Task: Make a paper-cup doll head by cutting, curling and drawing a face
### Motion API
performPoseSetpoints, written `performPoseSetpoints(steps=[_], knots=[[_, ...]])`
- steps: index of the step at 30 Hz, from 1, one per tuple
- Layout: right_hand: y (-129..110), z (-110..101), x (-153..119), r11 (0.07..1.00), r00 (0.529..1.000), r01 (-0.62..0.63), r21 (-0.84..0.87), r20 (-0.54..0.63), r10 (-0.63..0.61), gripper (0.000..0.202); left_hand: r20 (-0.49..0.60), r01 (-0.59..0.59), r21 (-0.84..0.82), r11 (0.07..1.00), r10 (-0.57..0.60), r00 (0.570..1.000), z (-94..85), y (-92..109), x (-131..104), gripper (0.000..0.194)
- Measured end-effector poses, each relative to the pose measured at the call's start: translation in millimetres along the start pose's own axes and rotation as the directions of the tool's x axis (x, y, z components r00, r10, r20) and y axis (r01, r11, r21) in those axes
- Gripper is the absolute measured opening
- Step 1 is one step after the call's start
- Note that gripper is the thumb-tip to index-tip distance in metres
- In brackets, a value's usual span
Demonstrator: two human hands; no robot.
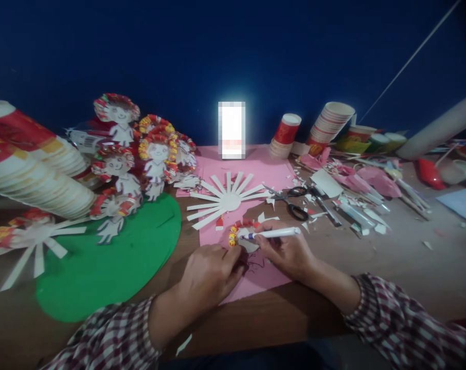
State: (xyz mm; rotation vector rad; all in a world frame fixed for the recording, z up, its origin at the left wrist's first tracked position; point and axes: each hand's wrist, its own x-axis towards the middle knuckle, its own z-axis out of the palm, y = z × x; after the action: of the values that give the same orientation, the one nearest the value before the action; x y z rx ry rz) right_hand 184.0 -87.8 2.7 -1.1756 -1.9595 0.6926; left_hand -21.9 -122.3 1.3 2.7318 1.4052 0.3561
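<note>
In my right hand (292,254) is a white marker pen (278,233), closed between thumb and fingers, its dark tip pointing left. The tip meets a small white paper doll (251,245) with a curled red and yellow paper rim. My left hand (210,270) has its fingers bent and closed at the doll's lower left edge; its fingertips are partly hidden. Underneath lies pink paper (252,285) with dark drawn lines. Just beyond the doll, a white paper cup base cut into spread strips (230,202) rests on the pink sheet.
Black-handled scissors (294,203) lie right of the cut cup, among paper scraps and a utility knife (325,205). Finished paper dolls (158,154) and stacked cups (36,169) stand at left by green paper (140,267). More cups (331,123) and a lit, blurred-out screen (232,128) are behind.
</note>
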Motion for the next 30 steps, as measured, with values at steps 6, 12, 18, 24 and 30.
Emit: performPoseSetpoints(steps=[6, 12, 18, 24, 30], knots=[[-2.1, -1.2, 2.3, 1.000, 1.000, -0.008, -0.002, 0.017, 0.008, 0.012, 0.006, 0.000, 0.003, 1.000, 0.000, 1.000, 0.4, 0.5, -0.6, 0.016], [0.3, -0.8, 1.6, 1.000, 1.000, -0.001, -0.004, 0.017, 0.001, 0.011, -0.008, -0.001, -0.010, 1.000, 0.000, 1.000, 0.6, -0.4, -1.5, 0.015], [-2.6, -1.1, 0.9, 0.996, 0.999, -0.034, 0.076, 0.011, 0.033, 0.013, 0.006, -0.006, -0.001, 1.000, 0.006, 1.000, 1.5, -0.9, -0.9, 0.016], [-3.7, -8.0, 2.2, 0.962, 0.989, -0.130, 0.240, -0.033, 0.142, 0.011, 0.017, -0.010, -0.010, 1.000, 0.010, 1.000, 0.9, -1.0, -0.6, 0.015], [-6.1, -20.0, 7.0, 0.996, 0.989, -0.079, -0.035, -0.124, 0.074, 0.014, 0.030, -0.010, -0.036, 0.999, 0.011, 0.999, 1.6, -1.9, -2.2, 0.021]])
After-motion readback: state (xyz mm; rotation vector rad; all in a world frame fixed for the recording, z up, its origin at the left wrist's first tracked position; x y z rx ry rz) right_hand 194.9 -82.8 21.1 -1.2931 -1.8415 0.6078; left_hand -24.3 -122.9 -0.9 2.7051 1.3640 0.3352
